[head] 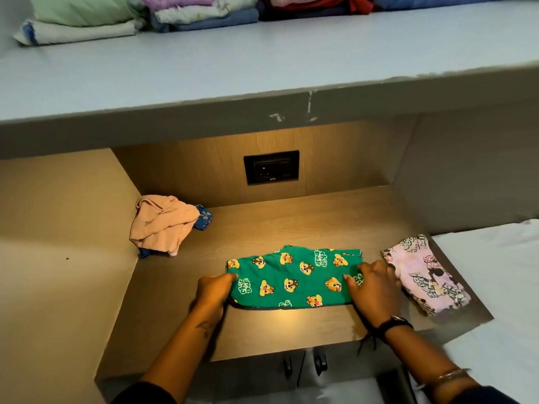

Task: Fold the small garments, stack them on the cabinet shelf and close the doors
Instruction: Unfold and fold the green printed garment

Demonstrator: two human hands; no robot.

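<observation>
A small green garment [294, 277] printed with cartoon chipmunks lies flat on the wooden shelf [291, 223] of the lit niche. My left hand [213, 290] grips its left edge and my right hand [372, 287] presses on its right edge. To the right lies a folded pale purple garment [425, 275] with cartoon prints. At the back left corner a crumpled peach garment [162, 223] sits on top of a blue one [204, 218].
A black socket plate [271, 167] is set in the niche's back wall. The grey-blue upper shelf [204, 68] carries folded clothes [201, 13] along its back. A white surface [495, 287] lies at the right. Dark handles [303, 364] show below the shelf's front edge.
</observation>
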